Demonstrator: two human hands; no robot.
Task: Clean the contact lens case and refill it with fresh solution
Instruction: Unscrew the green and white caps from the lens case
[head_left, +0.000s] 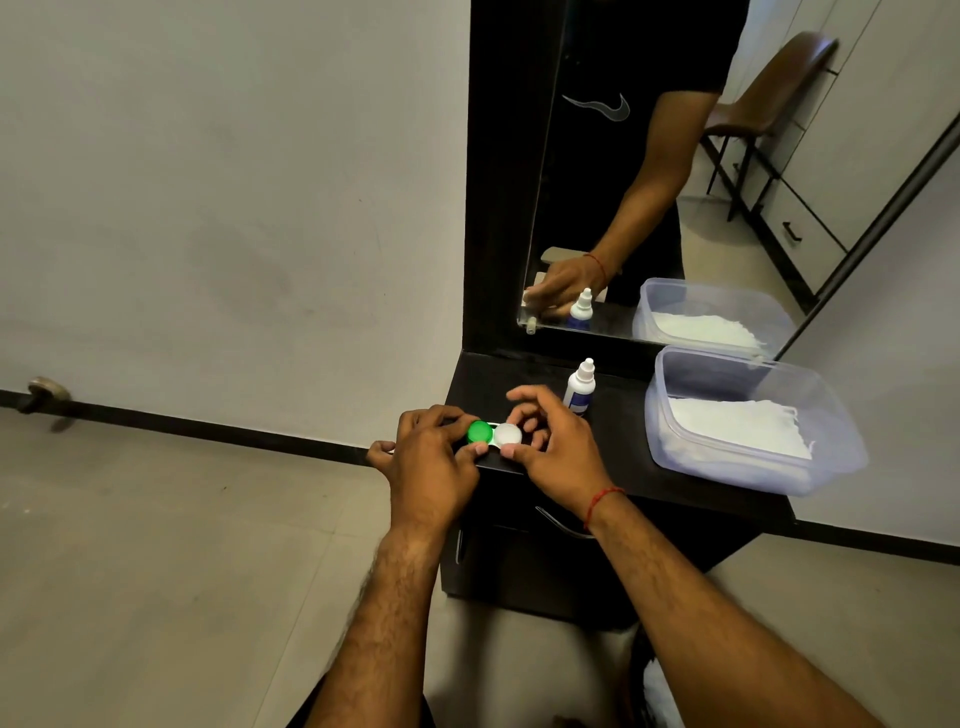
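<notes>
Head view: left hand (431, 465) and right hand (558, 452) pinch lens case (494, 435), lying left-right.

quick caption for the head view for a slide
Left hand and right hand grip a capped contact lens case at a dark dresser's edge, solution bottle and tissue tub nearby.

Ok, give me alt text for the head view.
Two hands hold a contact lens case at the edge of a dark shelf, left hand at its green cap, right hand at its white cap. A small bottle stands behind; a clear tub of tissues sits right.
</notes>
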